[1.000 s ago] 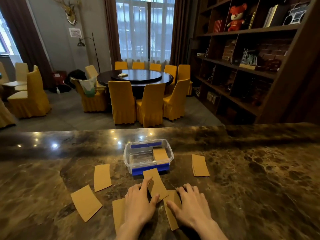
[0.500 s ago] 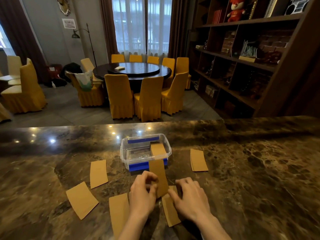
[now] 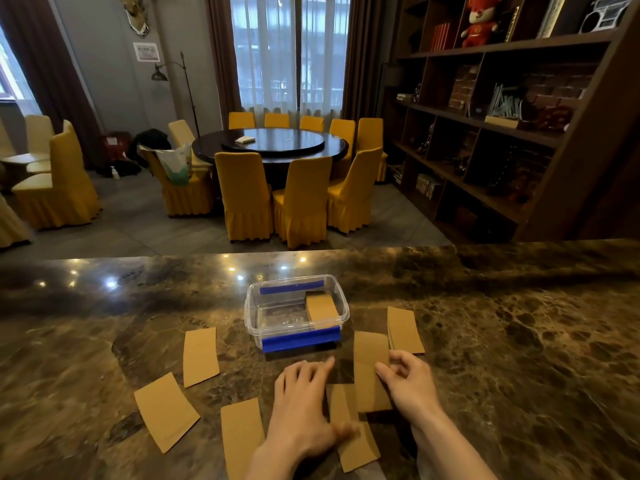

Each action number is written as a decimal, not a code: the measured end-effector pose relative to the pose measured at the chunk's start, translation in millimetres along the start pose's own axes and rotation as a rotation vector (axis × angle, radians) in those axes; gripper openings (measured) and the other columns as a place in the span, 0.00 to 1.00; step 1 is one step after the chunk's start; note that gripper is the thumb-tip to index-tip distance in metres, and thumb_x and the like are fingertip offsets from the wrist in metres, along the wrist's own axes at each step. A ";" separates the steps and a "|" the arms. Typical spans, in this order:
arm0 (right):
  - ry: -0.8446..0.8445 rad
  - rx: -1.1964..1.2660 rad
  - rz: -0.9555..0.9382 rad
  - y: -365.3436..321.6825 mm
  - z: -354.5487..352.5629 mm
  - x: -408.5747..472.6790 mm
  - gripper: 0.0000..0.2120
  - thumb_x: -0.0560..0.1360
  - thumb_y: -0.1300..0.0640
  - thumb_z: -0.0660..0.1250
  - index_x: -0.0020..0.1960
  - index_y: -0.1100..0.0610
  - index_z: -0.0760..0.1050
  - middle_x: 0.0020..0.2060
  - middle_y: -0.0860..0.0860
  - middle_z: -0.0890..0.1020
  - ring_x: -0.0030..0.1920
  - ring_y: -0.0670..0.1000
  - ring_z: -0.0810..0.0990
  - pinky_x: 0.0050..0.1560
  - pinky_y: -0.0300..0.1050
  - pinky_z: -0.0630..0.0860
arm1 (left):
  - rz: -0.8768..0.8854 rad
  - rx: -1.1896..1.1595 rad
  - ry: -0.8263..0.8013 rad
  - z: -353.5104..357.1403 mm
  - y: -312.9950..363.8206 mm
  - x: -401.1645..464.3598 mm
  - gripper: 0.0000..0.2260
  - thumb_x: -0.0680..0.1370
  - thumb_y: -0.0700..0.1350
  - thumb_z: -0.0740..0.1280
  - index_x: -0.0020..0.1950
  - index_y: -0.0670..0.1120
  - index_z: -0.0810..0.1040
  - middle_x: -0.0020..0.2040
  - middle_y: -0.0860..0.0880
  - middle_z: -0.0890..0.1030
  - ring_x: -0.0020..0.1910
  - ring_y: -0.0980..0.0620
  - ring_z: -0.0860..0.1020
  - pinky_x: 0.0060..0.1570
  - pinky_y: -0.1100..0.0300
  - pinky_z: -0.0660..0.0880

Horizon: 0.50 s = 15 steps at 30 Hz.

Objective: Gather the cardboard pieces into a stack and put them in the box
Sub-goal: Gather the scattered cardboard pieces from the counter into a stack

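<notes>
A clear plastic box (image 3: 256, 317) with blue clips stands on the marble counter, one cardboard piece (image 3: 320, 305) leaning inside it. My right hand (image 3: 408, 382) pinches a tan cardboard piece (image 3: 370, 368) by its right edge, just right of the box. My left hand (image 3: 301, 403) lies flat, its thumb on another piece (image 3: 353, 441) on the counter. Loose pieces lie at the left (image 3: 200, 355), lower left (image 3: 165, 410) and below (image 3: 240, 434). A small stack (image 3: 403, 329) sits right of the box.
The dark marble counter (image 3: 519, 341) stretches wide to both sides. Beyond its far edge are a round table with yellow chairs (image 3: 301, 199) and a wooden bookshelf (image 3: 502, 116) at the right.
The piece that my left hand pinched has passed to my right hand and moved right. My left hand has dropped flat onto the counter piece.
</notes>
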State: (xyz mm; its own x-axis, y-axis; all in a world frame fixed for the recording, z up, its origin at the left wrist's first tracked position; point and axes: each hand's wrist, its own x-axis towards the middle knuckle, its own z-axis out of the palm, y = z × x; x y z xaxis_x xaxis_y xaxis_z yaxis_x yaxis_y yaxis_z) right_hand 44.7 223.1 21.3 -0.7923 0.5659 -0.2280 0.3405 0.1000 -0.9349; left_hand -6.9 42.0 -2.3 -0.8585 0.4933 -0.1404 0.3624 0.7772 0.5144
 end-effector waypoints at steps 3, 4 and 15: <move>0.008 0.032 0.047 0.8 -3.3 2.3 0.11 0.77 0.61 0.69 0.43 0.45 0.74 0.39 0.44 0.83 0.38 0.39 0.80 0.27 0.29 0.73 | 0.022 0.171 -0.103 5.1 -0.4 4.6 0.50 0.59 0.75 0.69 0.78 0.61 0.59 0.81 0.55 0.57 0.81 0.47 0.46 0.77 0.43 0.36; -0.004 0.042 0.055 1.1 -3.6 2.7 0.10 0.77 0.60 0.69 0.46 0.46 0.75 0.40 0.45 0.83 0.39 0.39 0.81 0.28 0.29 0.73 | 0.014 0.175 -0.088 4.7 1.5 5.0 0.47 0.59 0.74 0.70 0.76 0.62 0.62 0.80 0.55 0.60 0.80 0.47 0.49 0.78 0.43 0.37; -0.171 -0.020 -0.110 -12.8 8.6 -8.9 0.10 0.76 0.57 0.72 0.56 0.50 0.80 0.45 0.47 0.87 0.44 0.42 0.85 0.37 0.33 0.81 | -0.166 -0.802 0.262 -41.8 8.1 9.8 0.10 0.81 0.39 0.67 0.59 0.52 0.74 0.46 0.50 0.86 0.42 0.56 0.86 0.42 0.60 0.83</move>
State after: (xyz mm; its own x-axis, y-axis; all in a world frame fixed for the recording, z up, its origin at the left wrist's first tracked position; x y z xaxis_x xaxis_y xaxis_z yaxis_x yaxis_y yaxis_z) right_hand 43.0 209.7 32.9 -0.8990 0.4038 -0.1695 0.2560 0.1705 -0.9515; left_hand -27.6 36.8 35.8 -0.9694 0.2149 -0.1183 -0.0570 0.2716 0.9607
